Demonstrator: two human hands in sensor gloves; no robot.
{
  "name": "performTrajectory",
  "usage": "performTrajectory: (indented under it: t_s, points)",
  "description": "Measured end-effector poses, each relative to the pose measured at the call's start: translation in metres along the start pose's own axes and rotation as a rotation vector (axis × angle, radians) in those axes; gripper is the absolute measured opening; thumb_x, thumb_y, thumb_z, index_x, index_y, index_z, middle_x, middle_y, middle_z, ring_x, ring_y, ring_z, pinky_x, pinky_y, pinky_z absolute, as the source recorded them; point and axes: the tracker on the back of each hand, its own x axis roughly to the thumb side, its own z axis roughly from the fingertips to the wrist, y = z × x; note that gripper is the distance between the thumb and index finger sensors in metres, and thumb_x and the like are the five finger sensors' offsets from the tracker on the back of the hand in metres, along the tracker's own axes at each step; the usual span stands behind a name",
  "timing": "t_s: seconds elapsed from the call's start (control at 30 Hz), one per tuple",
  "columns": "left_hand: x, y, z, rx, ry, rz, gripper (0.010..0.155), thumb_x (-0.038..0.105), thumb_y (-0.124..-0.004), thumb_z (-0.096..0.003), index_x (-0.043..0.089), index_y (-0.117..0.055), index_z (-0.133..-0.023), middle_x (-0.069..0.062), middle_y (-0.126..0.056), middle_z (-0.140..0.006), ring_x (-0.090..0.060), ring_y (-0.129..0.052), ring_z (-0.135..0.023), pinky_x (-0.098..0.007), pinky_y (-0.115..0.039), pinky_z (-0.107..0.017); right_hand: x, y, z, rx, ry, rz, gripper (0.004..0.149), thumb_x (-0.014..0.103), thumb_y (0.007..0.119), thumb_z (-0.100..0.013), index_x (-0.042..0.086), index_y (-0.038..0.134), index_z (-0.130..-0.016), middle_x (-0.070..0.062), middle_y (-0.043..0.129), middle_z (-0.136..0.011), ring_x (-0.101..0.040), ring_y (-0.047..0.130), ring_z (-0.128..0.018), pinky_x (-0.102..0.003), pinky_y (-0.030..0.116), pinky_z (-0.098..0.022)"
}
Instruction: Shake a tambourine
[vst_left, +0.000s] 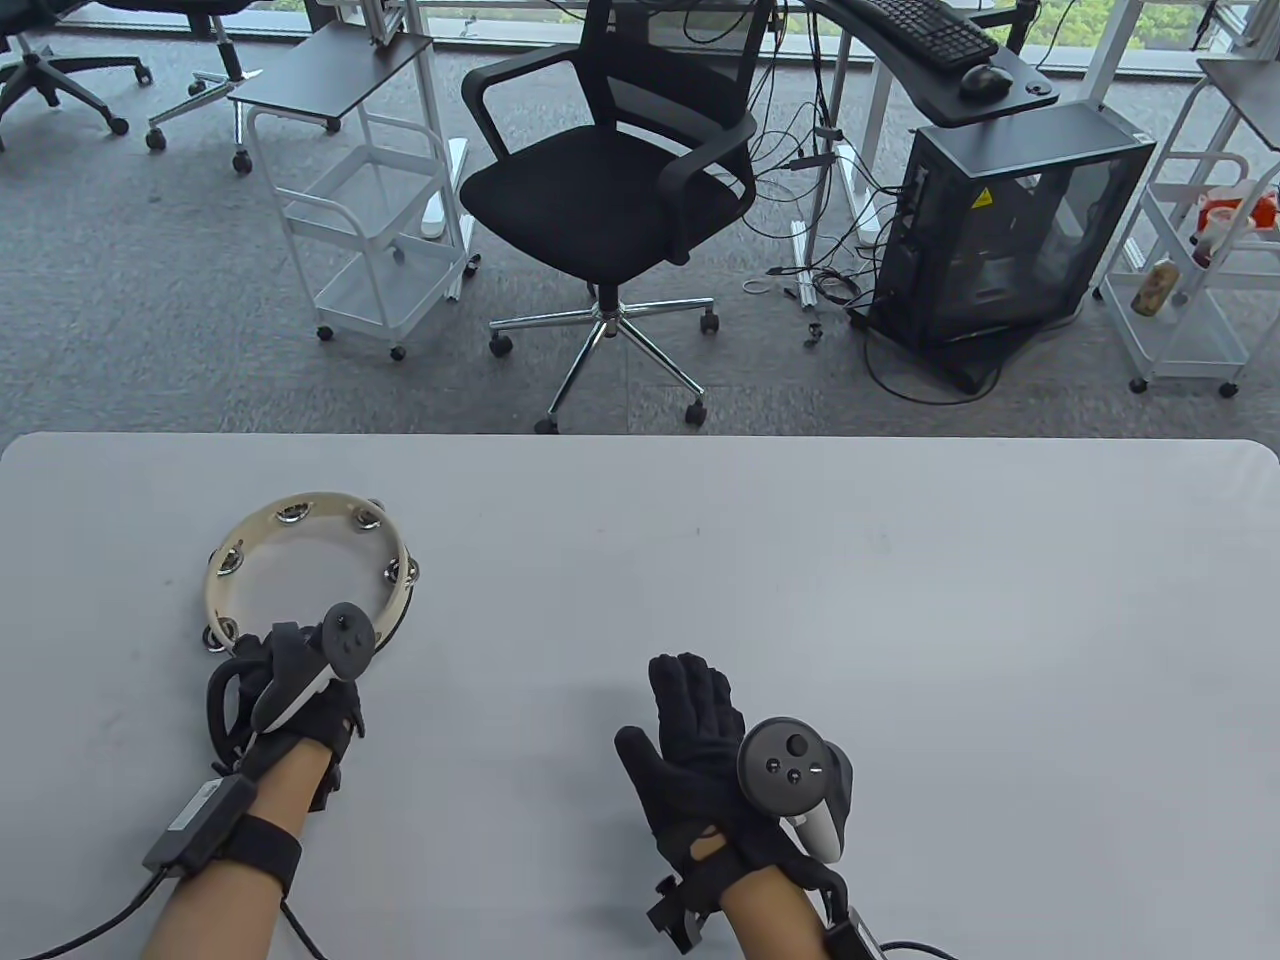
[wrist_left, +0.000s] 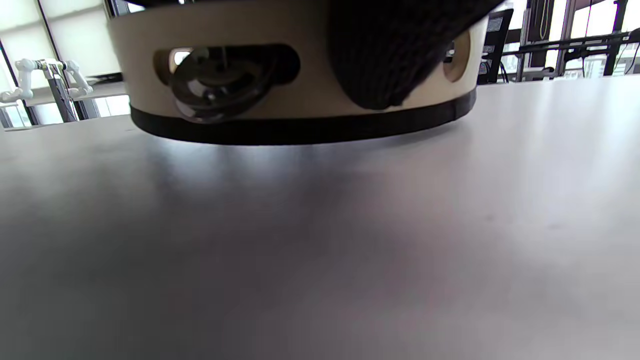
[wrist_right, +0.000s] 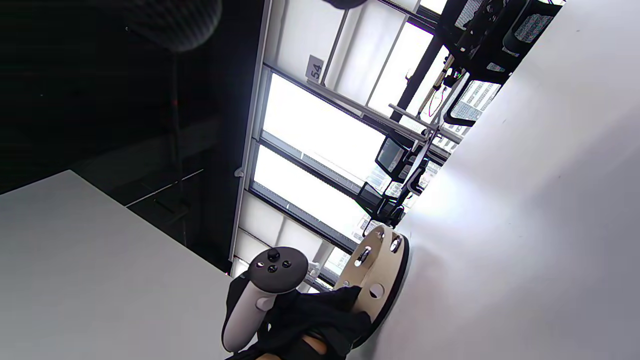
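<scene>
Well, the shaking itself looks not yet begun, as I judge it: the tambourine (vst_left: 310, 570) lies flat on the worktop (vst_left: 800, 600), towards its left side, and the left wrist view shows its dark lower band sitting right down on the surface. What seems done is the reach; what is left is the lift and the shake.

Largest first: the worktop is a broad pale grey slab with rounded far corners, smooth and faintly glossy (it throws back a soft sheen under the tambourine's rim).

Next, the tambourine is a shallow round hoop of cream-coloured wood, edged below with a black band, with a pale flat head inside. Oblong slots cut through the wall hold pairs of small shiny metal jingles.

Then the hands, both in black knit gloves. The left hand (vst_left: 285, 690) is at the near edge of the hoop, and in the left wrist view a gloved finger lies against the outside of the wall; whether the grip is fully closed round the rim I cannot tell. The right hand (vst_left: 715, 760) rests well apart to the right, fingers stretched out flat, holding nothing.
</scene>
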Motion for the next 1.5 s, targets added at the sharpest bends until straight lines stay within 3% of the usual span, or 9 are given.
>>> performTrajectory:
  t_s: [0.17,0.37,0.47,0.6,0.73,0.83,0.93,1.03,1.5]
  points:
    - [-0.001,0.001,-0.005,-0.021,0.042,0.028,0.054,0.036,-0.084,-0.0510,0.034,-0.069,-0.103,-0.003,-0.088,-0.102,-0.037,-0.079,-0.101,-0.068,-0.054,-0.073,-0.003,-0.004,-0.001,-0.010,0.016,-0.008,0.089,0.062,0.053,-0.055,-0.003,0.023,-0.108,-0.037,0.012,-0.107,-0.067,0.008,-0.091,-0.077,0.015,-0.055]
    - [-0.001,0.020,0.013,-0.005,0.002,0.162,0.063,0.042,-0.077,-0.0515,0.028,-0.057,-0.109,-0.013,-0.061,-0.119,-0.050,-0.057,-0.110,-0.073,-0.046,-0.070,-0.001,-0.014,-0.003,-0.024,0.036,0.006,0.089,0.062,0.053,-0.055,-0.003,0.022,-0.108,-0.037,0.011,-0.107,-0.067,0.007,-0.090,-0.077,0.014,-0.055]
    - [0.002,0.045,0.036,-0.059,-0.094,0.323,0.077,0.060,-0.074,-0.0510,0.025,-0.045,-0.113,-0.020,-0.040,-0.122,-0.060,-0.037,-0.109,-0.079,-0.038,-0.065,0.006,-0.019,-0.003,-0.007,0.059,0.055,0.090,0.062,0.053,-0.055,-0.003,0.020,-0.108,-0.038,0.010,-0.106,-0.068,0.008,-0.091,-0.077,0.015,-0.055]
    - [0.015,0.089,0.084,-0.270,-0.260,0.498,0.089,0.071,-0.066,-0.0529,0.024,-0.023,-0.116,-0.022,-0.010,-0.121,-0.060,-0.004,-0.104,-0.083,-0.024,-0.060,0.024,-0.024,-0.001,0.032,0.069,0.209,0.091,0.064,0.053,-0.055,-0.002,0.020,-0.109,-0.038,0.010,-0.107,-0.068,0.010,-0.091,-0.077,0.016,-0.055]
    - [0.024,0.114,0.140,-0.071,-0.393,0.549,0.089,0.072,-0.064,-0.0530,0.025,-0.024,-0.116,-0.023,-0.011,-0.122,-0.059,-0.005,-0.105,-0.084,-0.025,-0.059,0.039,-0.020,0.012,0.007,0.000,0.431,0.091,0.064,0.053,-0.055,-0.001,0.022,-0.109,-0.037,0.007,-0.106,-0.066,0.003,-0.091,-0.077,0.013,-0.055]
    - [0.030,0.104,0.168,0.034,-0.434,0.493,0.089,0.073,-0.063,-0.0537,0.025,-0.022,-0.117,-0.022,-0.008,-0.122,-0.058,-0.002,-0.105,-0.083,-0.024,-0.060,0.042,-0.010,0.018,0.025,-0.049,0.588,0.090,0.063,0.057,-0.054,0.002,0.022,-0.110,-0.034,-0.001,-0.105,-0.059,-0.011,-0.088,-0.075,0.004,-0.053]
    - [0.033,0.080,0.173,0.175,-0.426,0.437,0.089,0.071,-0.065,-0.0523,0.024,-0.024,-0.116,-0.023,-0.010,-0.121,-0.058,-0.003,-0.104,-0.083,-0.024,-0.060,0.036,-0.004,0.012,0.038,-0.062,0.731,0.090,0.063,0.057,-0.054,0.004,0.019,-0.110,-0.033,-0.003,-0.104,-0.060,-0.010,-0.088,-0.076,0.003,-0.053]
    - [0.034,0.070,0.167,0.063,-0.439,0.406,0.089,0.072,-0.063,-0.0532,0.025,-0.019,-0.115,-0.023,-0.004,-0.119,-0.056,0.002,-0.103,-0.082,-0.021,-0.060,0.024,0.000,0.003,0.047,-0.040,0.720,0.089,0.063,0.056,-0.054,0.005,0.017,-0.109,-0.033,-0.003,-0.104,-0.062,-0.006,-0.088,-0.076,0.005,-0.053]
    - [0.040,0.064,0.165,0.037,-0.487,0.487,0.087,0.070,-0.064,-0.0525,0.023,-0.025,-0.115,-0.024,-0.011,-0.120,-0.057,-0.004,-0.105,-0.081,-0.025,-0.061,0.011,0.001,0.004,0.064,0.039,0.643,0.089,0.063,0.054,-0.055,0.004,0.014,-0.109,-0.034,-0.005,-0.103,-0.062,-0.008,-0.088,-0.076,0.006,-0.054]
